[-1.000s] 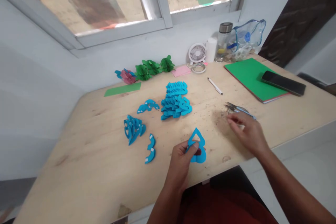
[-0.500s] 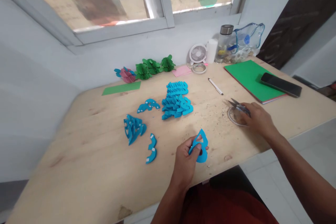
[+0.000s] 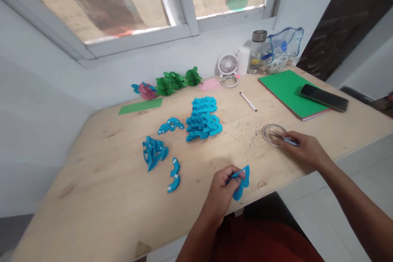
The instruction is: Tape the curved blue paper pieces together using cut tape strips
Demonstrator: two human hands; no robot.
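- Here's the left hand (image 3: 226,184), thumb and fingers pinching a bright blue, curvy-edged paper cutout (image 3: 242,190) just above the near edge of the pale wooden table (image 3: 101,196).
- Over on the right, the right hand (image 3: 302,147) has its fingers closed round slim metal scissors (image 3: 290,141) with a bluish handle, tips over a pale round tape roll (image 3: 263,135); whether they touch it, I can't tell.
- Progress looks partway, I'd judge: plenty of blue paper is cut and gathered, and white tabs sit on some pieces.
- Left over, by the look of it: the cutout in hand shows no white tab on its visible side, and the tabbed blue pieces lie apart from the big bunches.
- The count, then! Two thick bunches of layered blue paper (image 3: 204,126), back to front, too crowded to number sheet by sheet.
- One standing cluster of tabbed blue paper (image 3: 155,153); two flat spots of wavy tabbed blue paper (image 3: 174,176), the farther possibly two pieces overlapping.
- Along the wall: three fluffy green paper ornaments (image 3: 193,77), one pink-and-blue paper ornament (image 3: 146,90).
- Two tape rolls in all, one white pen (image 3: 248,101), one black phone (image 3: 324,97) on the green sheets (image 3: 284,90).
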